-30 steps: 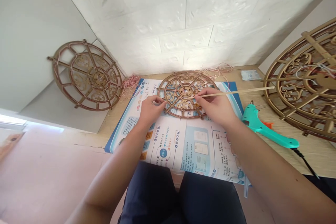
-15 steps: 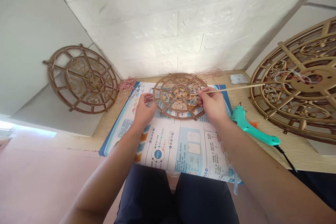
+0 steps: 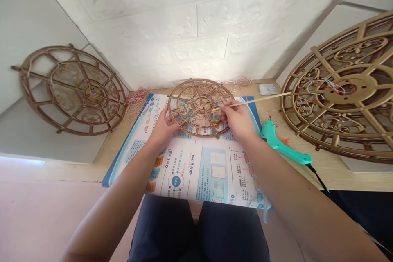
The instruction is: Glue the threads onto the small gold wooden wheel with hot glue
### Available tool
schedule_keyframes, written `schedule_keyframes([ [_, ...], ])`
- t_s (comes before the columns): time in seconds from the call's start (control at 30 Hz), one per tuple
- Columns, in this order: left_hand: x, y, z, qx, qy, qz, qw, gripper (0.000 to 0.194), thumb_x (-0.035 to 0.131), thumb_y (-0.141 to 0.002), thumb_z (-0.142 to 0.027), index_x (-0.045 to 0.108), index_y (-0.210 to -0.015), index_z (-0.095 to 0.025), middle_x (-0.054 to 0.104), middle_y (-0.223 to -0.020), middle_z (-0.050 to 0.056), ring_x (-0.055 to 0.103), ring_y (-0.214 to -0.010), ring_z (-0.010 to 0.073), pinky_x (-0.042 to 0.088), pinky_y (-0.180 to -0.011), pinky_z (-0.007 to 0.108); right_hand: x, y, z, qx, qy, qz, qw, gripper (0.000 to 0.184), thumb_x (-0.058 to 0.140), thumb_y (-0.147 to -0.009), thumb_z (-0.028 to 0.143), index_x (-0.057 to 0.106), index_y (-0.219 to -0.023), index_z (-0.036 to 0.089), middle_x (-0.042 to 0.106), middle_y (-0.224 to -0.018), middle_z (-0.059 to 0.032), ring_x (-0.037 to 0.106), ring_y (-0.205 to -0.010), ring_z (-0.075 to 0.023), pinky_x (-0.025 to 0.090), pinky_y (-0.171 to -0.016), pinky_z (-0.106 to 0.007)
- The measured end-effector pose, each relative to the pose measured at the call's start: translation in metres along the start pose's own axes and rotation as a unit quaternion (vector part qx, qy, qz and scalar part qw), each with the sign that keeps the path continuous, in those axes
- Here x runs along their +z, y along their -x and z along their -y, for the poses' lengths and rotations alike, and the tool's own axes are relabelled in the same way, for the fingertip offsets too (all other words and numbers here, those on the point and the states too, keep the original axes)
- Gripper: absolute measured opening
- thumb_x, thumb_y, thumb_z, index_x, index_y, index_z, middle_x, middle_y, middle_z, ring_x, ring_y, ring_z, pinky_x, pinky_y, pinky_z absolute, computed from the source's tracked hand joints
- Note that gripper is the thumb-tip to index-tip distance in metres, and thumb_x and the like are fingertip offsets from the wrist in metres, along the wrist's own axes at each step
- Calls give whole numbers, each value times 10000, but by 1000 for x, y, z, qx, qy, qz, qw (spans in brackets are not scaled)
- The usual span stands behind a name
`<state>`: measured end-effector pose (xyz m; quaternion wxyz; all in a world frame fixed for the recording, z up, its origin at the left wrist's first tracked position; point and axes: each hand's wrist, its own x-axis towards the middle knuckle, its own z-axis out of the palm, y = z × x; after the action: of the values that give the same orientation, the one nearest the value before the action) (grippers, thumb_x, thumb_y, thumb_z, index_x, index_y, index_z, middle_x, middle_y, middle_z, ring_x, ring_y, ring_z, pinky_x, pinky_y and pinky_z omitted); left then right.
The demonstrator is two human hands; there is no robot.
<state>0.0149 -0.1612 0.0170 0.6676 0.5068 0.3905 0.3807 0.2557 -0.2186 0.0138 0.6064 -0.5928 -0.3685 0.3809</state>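
A round gold-brown openwork frame with scrollwork and thin wires lies over a printed sheet in front of me. My left hand grips its left rim, thumb at the near side and fingers partly hidden behind the rim. Pinched between the thumb and fingers of my right hand is a thin pale stick. Its near tip points at the frame's hub, and its long end reaches right toward a bigger frame. Whether the tip touches a wire, I cannot tell.
At right lie a teal glue gun and a large round frame. Another round frame leans at left, beside tangled pink wires. A small white packet lies near the white wall. The printed sheet covers the tabletop.
My left hand has closed from just beside the frame onto its left rim, which looks slightly tilted now. The right hand still holds the stick near the hub. The view has shifted right.
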Motion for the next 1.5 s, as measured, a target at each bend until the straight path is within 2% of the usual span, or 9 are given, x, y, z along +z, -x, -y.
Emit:
schedule_keyframes([
  [0.1, 5, 2, -3, -31, 9, -32, 999, 1043, 845, -680, -127, 331, -1577, -264, 681, -1400, 149, 790, -992, 249, 678, -827, 402, 1, 1, 0, -2, 2, 9, 1000, 355, 765, -736, 486, 513, -760, 237, 501, -591, 33, 465, -530, -127, 364, -514, -273],
  [0.27, 9, 3, -7, -44, 21, -100, 994, 1024, 694, -643, -13, 340, -1573, -254, 703, -1359, 135, 785, -790, 211, 677, -673, 357, 3, 6, 2, -9, -6, 48, 999, 319, 737, -734, 451, 508, -746, 230, 484, -571, 46, 436, -519, -112, 326, -509, -260],
  [0.5, 7, 0, -2, -19, -6, -126, 992, 990, 699, -717, -16, 325, -1589, -299, 694, -1386, 119, 779, -816, 186, 668, -681, 310, 4, 13, 9, -35, -9, 119, 992, 398, 800, -782, 526, 544, -774, 222, 518, -576, 43, 448, -510, -104, 336, -485, -251],
  [0.7, 1, -3, -4, 25, -20, -202, 979, 912, 781, -757, -61, 385, -1553, -267, 676, -1384, 139, 781, -936, 231, 654, -647, 286, 3, 19, 9, -71, 10, 190, 979, 506, 630, -911, 724, 643, -946, 219, 670, -644, -12, 597, -560, -156, 459, -534, -299],
  [0.83, 0, -3, -9, 27, 5, -239, 971, 872, 707, -734, 12, 434, -1522, -244, 683, -1381, 144, 774, -926, 235, 631, -582, 259, 4, 26, 8, -105, 74, 239, 962, 403, 581, -995, 596, 680, -931, 210, 741, -792, -50, 684, -711, -179, 523, -658, -328],
  [0.97, 0, -3, -8, 31, 18, -238, 971, 854, 668, -715, 59, 473, -1487, -250, 704, -1335, 122, 777, -967, 245, 670, -684, 301, 3, 31, 10, -141, 161, 281, 935, 295, 540, -1021, 397, 699, -862, 206, 761, -878, -55, 715, -848, -204, 531, -824, -373],
  [1.23, 0, -5, -7, 22, 26, -240, 970, 864, 627, -716, 75, 460, -1498, -253, 716, -1321, 107, 773, -932, 226, 654, -636, 258, 4, 33, 16, -173, 267, 292, 902, 331, 435, -1044, 354, 666, -864, 198, 742, -877, -41, 688, -843, -188, 480, -793, -336],
  [1.37, 0, -5, -7, 24, 20, -241, 970, 861, 642, -724, 54, 460, -1508, -251, 699, -1342, 121, 759, -864, 212, 648, -605, 273, 11, 38, 18, -190, 320, 273, 887, 309, 434, -1027, 334, 623, -825, 197, 691, -788, -39, 632, -749, -180, 423, -724, -315],
  [1.5, 0, -5, -8, 30, 28, -240, 970, 859, 638, -682, 30, 480, -1485, -232, 688, -1326, 135, 749, -944, 241, 633, -586, 257, 18, 42, 19, -209, 360, 253, 873, 315, 425, -1018, 331, 565, -767, 201, 636, -704, -40, 558, -654, -170, 374, -664, -304],
])
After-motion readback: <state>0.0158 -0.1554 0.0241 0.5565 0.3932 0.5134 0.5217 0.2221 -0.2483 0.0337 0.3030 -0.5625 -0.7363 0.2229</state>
